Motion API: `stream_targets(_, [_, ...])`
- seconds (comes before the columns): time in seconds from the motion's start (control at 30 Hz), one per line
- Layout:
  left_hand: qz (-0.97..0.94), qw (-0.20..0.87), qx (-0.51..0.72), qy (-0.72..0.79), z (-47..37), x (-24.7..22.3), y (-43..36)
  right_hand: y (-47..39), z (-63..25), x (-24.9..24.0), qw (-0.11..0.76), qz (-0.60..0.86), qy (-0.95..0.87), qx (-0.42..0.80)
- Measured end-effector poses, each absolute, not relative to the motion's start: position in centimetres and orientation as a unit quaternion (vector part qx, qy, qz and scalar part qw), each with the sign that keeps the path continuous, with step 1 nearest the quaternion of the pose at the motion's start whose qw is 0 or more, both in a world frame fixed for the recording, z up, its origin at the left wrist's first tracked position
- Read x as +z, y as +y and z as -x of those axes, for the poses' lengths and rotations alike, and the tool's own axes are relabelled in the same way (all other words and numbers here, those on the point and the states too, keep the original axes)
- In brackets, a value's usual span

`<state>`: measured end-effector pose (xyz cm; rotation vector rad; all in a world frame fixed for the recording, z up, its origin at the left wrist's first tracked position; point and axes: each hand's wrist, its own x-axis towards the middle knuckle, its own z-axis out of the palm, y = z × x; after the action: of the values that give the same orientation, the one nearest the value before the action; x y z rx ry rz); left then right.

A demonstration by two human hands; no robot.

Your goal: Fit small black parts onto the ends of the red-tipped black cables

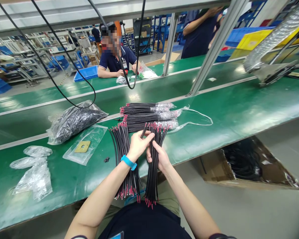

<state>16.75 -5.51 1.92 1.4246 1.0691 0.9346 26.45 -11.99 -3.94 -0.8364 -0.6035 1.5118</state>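
Observation:
A bundle of black cables [152,181] with red ends is gripped in my right hand [161,156], hanging over the bench's front edge. My left hand [137,144], with a blue wristband, pinches a black cable [144,130] near the top of that bundle. Just left of it, a loose spread of similar cables [120,141] lies on the green bench, partly covered by my left forearm. Behind both hands rest several more cable bundles [142,117], their right ends wrapped in clear plastic.
A clear bag of dark parts [77,122] lies on the left, near a flat bag [89,151] with a yellow square piece. Crumpled plastic bags [37,176] sit farther left. A cardboard box [215,167] stands below right. Black cords [94,94] hang overhead; a co-worker [117,63] sits opposite.

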Motion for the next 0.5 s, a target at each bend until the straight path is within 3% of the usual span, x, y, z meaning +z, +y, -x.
stream_targets(0.3, [-0.570, 0.621, 0.350, 0.408, -16.3, 2.8, -5.9, -12.0, -26.5, -3.9, 0.608, 0.344, -0.249, 0.671])
stream_targets(0.5, [-0.579, 0.571, 0.394, 0.427, -16.6, 1.4, -6.1, -11.9, -26.4, -4.0, 0.614, 0.381, -0.215, 0.657])
